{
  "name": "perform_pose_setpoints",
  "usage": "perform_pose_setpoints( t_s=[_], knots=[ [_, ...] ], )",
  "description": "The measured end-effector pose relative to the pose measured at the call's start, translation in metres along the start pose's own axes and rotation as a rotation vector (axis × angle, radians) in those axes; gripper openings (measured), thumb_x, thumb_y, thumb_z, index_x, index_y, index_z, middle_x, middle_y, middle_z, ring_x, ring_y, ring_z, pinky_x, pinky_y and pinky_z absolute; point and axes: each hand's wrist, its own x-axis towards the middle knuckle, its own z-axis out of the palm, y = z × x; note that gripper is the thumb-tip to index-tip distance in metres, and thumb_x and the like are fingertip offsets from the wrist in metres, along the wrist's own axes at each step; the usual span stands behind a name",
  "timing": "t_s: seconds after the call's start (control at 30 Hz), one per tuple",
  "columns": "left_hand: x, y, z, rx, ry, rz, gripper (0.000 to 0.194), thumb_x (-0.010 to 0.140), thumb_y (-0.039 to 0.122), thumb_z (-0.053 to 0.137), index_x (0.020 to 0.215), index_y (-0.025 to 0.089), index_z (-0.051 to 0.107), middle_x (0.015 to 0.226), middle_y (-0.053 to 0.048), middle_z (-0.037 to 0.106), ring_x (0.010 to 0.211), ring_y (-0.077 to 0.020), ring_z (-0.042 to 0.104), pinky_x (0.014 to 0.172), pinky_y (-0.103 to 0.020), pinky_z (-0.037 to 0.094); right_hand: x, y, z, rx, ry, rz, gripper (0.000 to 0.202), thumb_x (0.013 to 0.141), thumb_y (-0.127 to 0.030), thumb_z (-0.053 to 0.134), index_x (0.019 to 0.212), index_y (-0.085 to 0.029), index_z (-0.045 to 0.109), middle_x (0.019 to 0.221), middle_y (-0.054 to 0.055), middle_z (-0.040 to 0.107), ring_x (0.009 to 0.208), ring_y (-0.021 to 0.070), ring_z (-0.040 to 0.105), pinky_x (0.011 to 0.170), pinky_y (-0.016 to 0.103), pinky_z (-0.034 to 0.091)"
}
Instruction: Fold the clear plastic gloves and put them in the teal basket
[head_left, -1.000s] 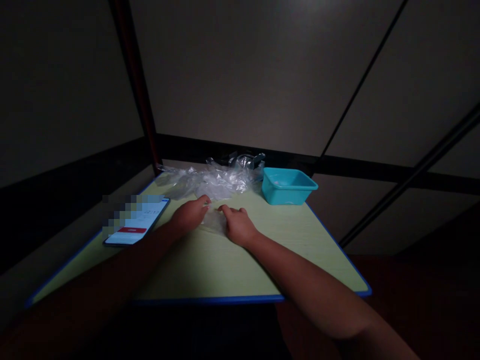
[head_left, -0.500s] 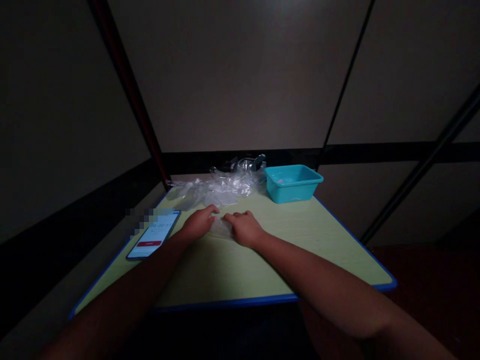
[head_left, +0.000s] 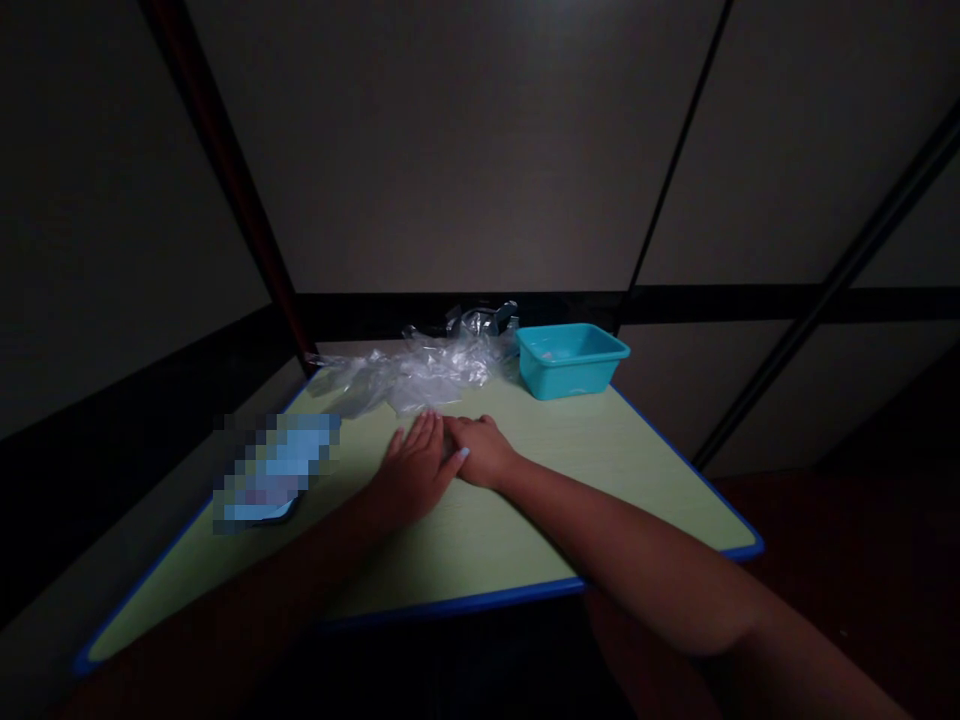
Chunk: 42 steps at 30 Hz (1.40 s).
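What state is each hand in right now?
Left hand: open, palm down, no grip visible.
Right hand: partly curled; can't tell whether it's closed on anything.

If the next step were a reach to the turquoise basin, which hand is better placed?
Probably the right hand: it lies nearer the turquoise basin, on that side of the table. The left hand lies farther off, with the right hand between it and the basin.

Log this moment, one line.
left hand: fingers extended; right hand: beside left, grip unclear; clear plastic: beyond hands; teal bin: right of plastic
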Motion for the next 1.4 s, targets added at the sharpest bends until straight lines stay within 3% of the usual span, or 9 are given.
perform_pose_setpoints(
  t_s=[0.1, 0.2, 0.37, 0.5, 0.67, 0.87, 1.1, 1.23, 1.4],
  knots=[
    [-0.003, -0.009, 0.004, 0.109, -0.097, 0.014, 0.059, 0.091, 0.043, 0.019, 0.141, 0.012, 0.026, 0.149, -0.014, 0.021, 0.138, -0.0245, 0.017, 0.108, -0.053, 0.01, 0.0, 0.001, 0.0, 0.025, -0.014, 0.03, 0.068, 0.077, -0.029, 0.05, 0.137, -0.007, 0.029, 0.114, 0.018, 0.06, 0.103, 0.0266, 0.056, 0.088, 0.042, 0.036],
    [-0.003, -0.017, 0.001, 0.138, -0.192, 0.062, 0.055, 0.092, 0.037, 0.017, 0.143, 0.018, 0.024, 0.149, -0.01, 0.02, 0.137, -0.0245, 0.018, 0.105, -0.059, 0.009, 0.002, 0.003, -0.002, 0.069, -0.012, 0.062, 0.063, 0.081, -0.022, 0.043, 0.14, -0.005, 0.026, 0.117, 0.019, 0.059, 0.104, 0.026, 0.057, 0.089, 0.041, 0.038],
    [-0.003, -0.016, -0.003, 0.162, -0.245, 0.038, 0.054, 0.091, 0.033, 0.019, 0.144, 0.02, 0.019, 0.15, -0.009, 0.017, 0.138, -0.0242, 0.017, 0.102, -0.065, 0.008, 0.004, 0.014, -0.005, 0.272, 0.015, 0.126, 0.043, 0.089, -0.021, 0.036, 0.129, -0.011, 0.047, 0.124, 0.015, 0.057, 0.112, 0.0212, 0.054, 0.091, 0.032, 0.04],
    [-0.004, -0.013, -0.006, 0.158, -0.266, 0.042, 0.054, 0.091, 0.032, 0.019, 0.144, 0.02, 0.018, 0.15, -0.009, 0.016, 0.138, -0.0248, 0.016, 0.1, -0.067, 0.007, 0.003, 0.025, -0.015, 0.461, 0.085, 0.149, 0.038, 0.094, -0.028, 0.032, 0.119, -0.011, 0.056, 0.11, 0.012, 0.064, 0.099, 0.0192, 0.059, 0.085, 0.032, 0.043],
    [-0.004, -0.011, -0.012, 0.118, -0.289, 0.005, 0.054, 0.091, 0.033, 0.018, 0.144, 0.019, 0.018, 0.151, -0.01, 0.013, 0.139, -0.0255, 0.011, 0.101, -0.066, 0.009, -0.006, 0.027, -0.031, 0.308, 0.199, 0.018, 0.036, 0.092, -0.026, 0.038, 0.12, -0.011, 0.054, 0.121, 0.015, 0.057, 0.114, 0.0206, 0.049, 0.097, 0.038, 0.035],
    [0.007, -0.019, -0.019, 0.069, -0.031, -0.202, 0.059, 0.091, 0.033, 0.018, 0.146, 0.015, 0.007, 0.152, -0.011, 0.004, 0.139, -0.025, 0.002, 0.104, -0.061, 0.011, -0.022, 0.001, -0.027, 0.131, -0.089, -0.113, 0.057, 0.092, -0.036, 0.034, 0.144, -0.016, 0.021, 0.15, 0.013, 0.017, 0.138, 0.0255, 0.013, 0.107, 0.057, 0.006],
    [0.009, -0.028, -0.012, 0.151, -0.182, -0.126, 0.056, 0.092, 0.035, 0.013, 0.145, 0.017, 0.012, 0.151, -0.007, 0.009, 0.14, -0.0228, 0.005, 0.103, -0.065, 0.006, -0.025, -0.005, -0.01, 0.112, -0.26, -0.058, 0.068, 0.092, -0.047, 0.028, 0.145, -0.008, 0.011, 0.149, 0.017, 0.01, 0.139, 0.0249, 0.008, 0.109, 0.052, 0.001],
    [0.01, -0.031, -0.01, 0.172, -0.268, -0.112, 0.057, 0.091, 0.035, 0.012, 0.145, 0.017, 0.014, 0.151, -0.007, 0.01, 0.139, -0.0234, 0.006, 0.102, -0.066, 0.007, -0.026, -0.005, -0.009, 0.059, -0.29, -0.032, 0.069, 0.09, -0.051, 0.03, 0.146, -0.014, 0.014, 0.15, 0.014, 0.006, 0.139, 0.0262, 0.004, 0.108, 0.054, -0.002],
    [0.011, -0.034, -0.011, 0.169, -0.272, -0.113, 0.059, 0.091, 0.04, 0.01, 0.145, 0.017, 0.013, 0.151, -0.006, 0.01, 0.14, -0.0226, 0.005, 0.103, -0.066, 0.007, -0.029, -0.01, -0.017, 0.002, -0.351, 0.007, 0.069, 0.088, -0.06, 0.026, 0.146, -0.024, 0.014, 0.151, 0.012, -0.001, 0.138, 0.0304, -0.002, 0.106, 0.058, -0.001]
  ],
)
